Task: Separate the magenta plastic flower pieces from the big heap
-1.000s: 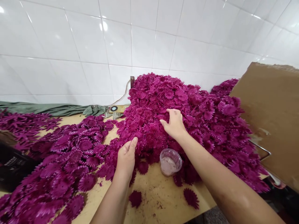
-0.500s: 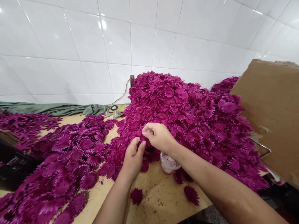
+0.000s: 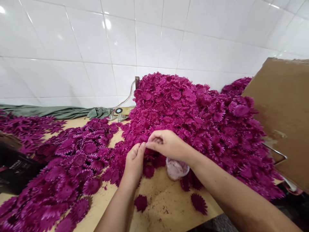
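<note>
Over the front of a large heap of magenta artificial flower pieces, my two hands meet at the fingertips. My left hand is closed, thumb pressed against the bent fingers. Thumb and forefinger of my right hand pinch right beside the left thumb tip. Whatever lies between the fingertips is too small or hidden to make out. Just below my right wrist stands a small clear tub with a pale pinkish-white paste in it. A single dark magenta petal disc and a second one lie flat on the table in front.
More flower pieces spread over the tan tabletop at left, beside a black box. A green cloth runs along the white tiled wall. A cardboard sheet stands at right, near a metal wire.
My hands have shifted slightly; a magenta patch seen between the fingertips earlier no longer shows. My right fingers now sit lower, against the left thumb tip. More of the tub is uncovered.
</note>
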`<state>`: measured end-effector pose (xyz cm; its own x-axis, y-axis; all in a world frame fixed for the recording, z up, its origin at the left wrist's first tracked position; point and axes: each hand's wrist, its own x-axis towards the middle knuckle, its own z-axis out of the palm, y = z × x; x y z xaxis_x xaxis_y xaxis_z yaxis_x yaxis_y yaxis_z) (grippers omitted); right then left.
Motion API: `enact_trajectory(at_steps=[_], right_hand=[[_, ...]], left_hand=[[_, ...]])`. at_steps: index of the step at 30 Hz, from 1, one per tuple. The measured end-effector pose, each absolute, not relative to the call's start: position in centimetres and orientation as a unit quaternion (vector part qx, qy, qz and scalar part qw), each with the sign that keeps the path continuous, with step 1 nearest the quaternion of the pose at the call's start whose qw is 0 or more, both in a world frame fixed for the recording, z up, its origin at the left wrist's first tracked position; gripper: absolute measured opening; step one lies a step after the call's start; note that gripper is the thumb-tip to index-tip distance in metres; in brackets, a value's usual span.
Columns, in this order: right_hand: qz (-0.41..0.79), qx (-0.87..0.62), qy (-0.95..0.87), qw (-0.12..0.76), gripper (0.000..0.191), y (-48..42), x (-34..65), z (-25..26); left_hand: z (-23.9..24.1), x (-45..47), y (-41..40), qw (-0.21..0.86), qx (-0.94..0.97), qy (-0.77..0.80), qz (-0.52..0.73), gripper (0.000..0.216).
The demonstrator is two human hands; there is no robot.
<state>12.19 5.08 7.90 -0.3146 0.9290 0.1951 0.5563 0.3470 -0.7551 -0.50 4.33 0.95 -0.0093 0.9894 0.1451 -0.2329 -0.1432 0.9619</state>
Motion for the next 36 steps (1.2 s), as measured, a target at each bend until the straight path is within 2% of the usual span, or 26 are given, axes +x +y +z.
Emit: enact_trajectory(at_steps=[2,4,10,16,20,22,24,27,32,34,36], right_hand=[[0.379,-0.483,-0.728,0.307,0.008,4.6,11.2,7.2],[0.412,-0.481,-0.707,0.315,0.013,4.7,10.7,6.8],[0.367,-0.52,-0.661,0.398,0.014,6.9,11.7,6.6],[0.168,-0.662,-0.535,0.497,0.003,10.7,17.1,7.4],[0.007,-0.653,-0.595,0.468,0.031,9.4,17.5,8.0],[-0.027,-0.593,-0.678,0.433,0.024,7.4,15.9,8.2],[0.013,-0.516,-0.764,0.388,0.008,5.4,13.8,8.3],[0.095,-0.468,-0.811,0.34,0.004,3.7,11.4,7.9],[0.304,-0.517,-0.738,0.31,0.012,4.3,10.5,6.5],[0.325,-0.528,-0.721,0.308,0.009,4.6,10.4,6.2],[0.28,-0.536,-0.727,0.324,0.009,4.8,10.3,6.2]], left_hand=[[1.0,-0.5,4.3,0.535,0.46,0.389,0.592,0.033],[1.1,-0.5,4.2,0.541,0.451,0.387,0.595,0.035],[1.5,-0.2,3.8,0.497,0.496,0.408,0.583,0.034],[1.5,-0.2,3.6,0.498,0.485,0.395,0.601,0.024],[1.4,0.0,3.8,0.519,0.457,0.386,0.61,0.023],[1.3,0.0,3.9,0.516,0.466,0.391,0.603,0.025],[1.1,-0.1,4.1,0.505,0.474,0.404,0.598,0.029],[0.8,-0.3,4.3,0.504,0.46,0.418,0.6,0.034],[0.7,-0.1,4.4,0.554,0.421,0.39,0.603,0.039],[0.6,-0.1,4.4,0.554,0.418,0.383,0.609,0.041],[0.6,-0.1,4.4,0.54,0.433,0.384,0.611,0.038]])
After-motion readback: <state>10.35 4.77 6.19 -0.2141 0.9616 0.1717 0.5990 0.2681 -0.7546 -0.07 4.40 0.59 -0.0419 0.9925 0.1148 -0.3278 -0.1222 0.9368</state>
